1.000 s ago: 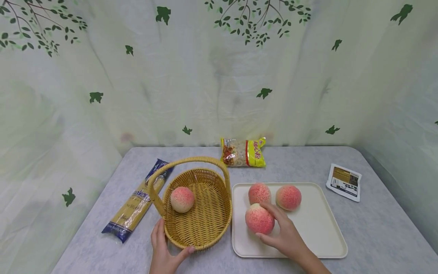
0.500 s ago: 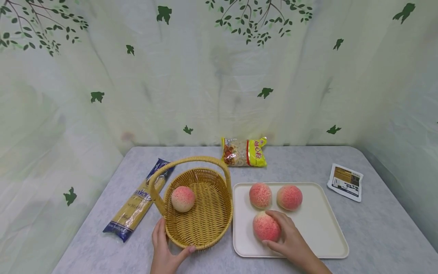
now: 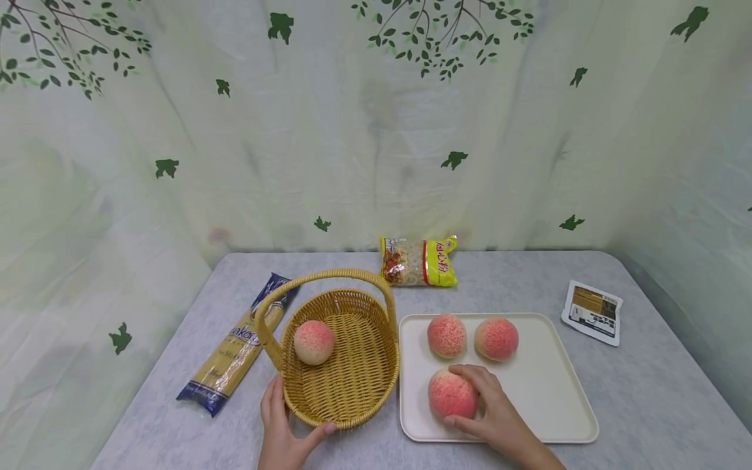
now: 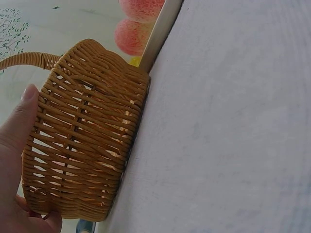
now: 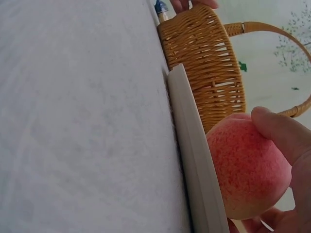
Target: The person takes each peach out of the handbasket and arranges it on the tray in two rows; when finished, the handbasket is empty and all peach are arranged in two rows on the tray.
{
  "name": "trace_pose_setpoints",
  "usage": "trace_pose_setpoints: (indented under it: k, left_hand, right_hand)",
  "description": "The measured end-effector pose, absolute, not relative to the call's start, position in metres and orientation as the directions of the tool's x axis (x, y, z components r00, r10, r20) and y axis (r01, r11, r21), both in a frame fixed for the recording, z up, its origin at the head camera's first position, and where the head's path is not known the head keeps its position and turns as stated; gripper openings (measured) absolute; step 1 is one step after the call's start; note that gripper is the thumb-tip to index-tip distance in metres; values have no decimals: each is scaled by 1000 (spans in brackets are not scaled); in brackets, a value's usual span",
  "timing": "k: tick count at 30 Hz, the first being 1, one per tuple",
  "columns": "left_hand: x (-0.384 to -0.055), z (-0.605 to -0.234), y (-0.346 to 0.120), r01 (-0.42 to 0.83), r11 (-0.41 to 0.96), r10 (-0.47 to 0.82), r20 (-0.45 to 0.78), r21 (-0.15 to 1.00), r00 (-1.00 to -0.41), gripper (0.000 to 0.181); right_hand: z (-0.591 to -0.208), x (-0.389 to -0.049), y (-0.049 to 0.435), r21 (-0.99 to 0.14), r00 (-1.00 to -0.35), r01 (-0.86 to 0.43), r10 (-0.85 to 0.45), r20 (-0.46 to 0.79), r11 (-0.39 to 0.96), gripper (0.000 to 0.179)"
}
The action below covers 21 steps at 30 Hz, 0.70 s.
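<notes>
**Right hand (image 3: 492, 410) is gripping a peach (image 3: 451, 394) beside the wicker basket (image 3: 361, 359)**

The thumb and fingers of the right hand are curling round the pink peach, to the right of the basket and over the near left part of a white tray (image 3: 543, 395). I cannot tell whether the peach's underside is touching the tray. The left hand (image 3: 284, 434) is gripping the basket, its thumb pressing on the near rim and its fingers bending against the left side.

Inside the basket, toward its left wall, a single peach (image 3: 314, 343) is resting. The tray is lying just to the basket's right, and toward its far edge two more peaches (image 3: 496, 339) are sitting side by side.

A blue-ended pasta pack (image 3: 226, 362) is lying aslant left of the basket. A yellow food packet (image 3: 418, 262) is lying beyond the basket and to its right; a white pouch (image 3: 592, 313) is lying well apart from the basket, past the tray.
</notes>
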<state>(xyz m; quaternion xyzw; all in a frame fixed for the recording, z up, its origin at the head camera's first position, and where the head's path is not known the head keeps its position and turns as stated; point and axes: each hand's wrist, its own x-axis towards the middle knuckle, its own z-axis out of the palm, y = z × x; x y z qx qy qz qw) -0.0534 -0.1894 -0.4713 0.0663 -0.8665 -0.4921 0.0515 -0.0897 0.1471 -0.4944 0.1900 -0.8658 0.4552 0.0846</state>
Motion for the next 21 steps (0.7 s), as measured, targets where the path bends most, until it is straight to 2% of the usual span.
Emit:
trace_pose_setpoints:
  k: [13,21]
  left_hand:
    - [-54,-470,-189,-72,501,-163,12,863,-987,119]
    - [-54,-470,-189,-85,497,-167,-1,864,-986,118]
  right_hand:
    - [-493,-88,146,-786,-923,-377,-265,277,491,69]
    - [-493,-89,147,-779,-892,-446,-292,346,441,63]
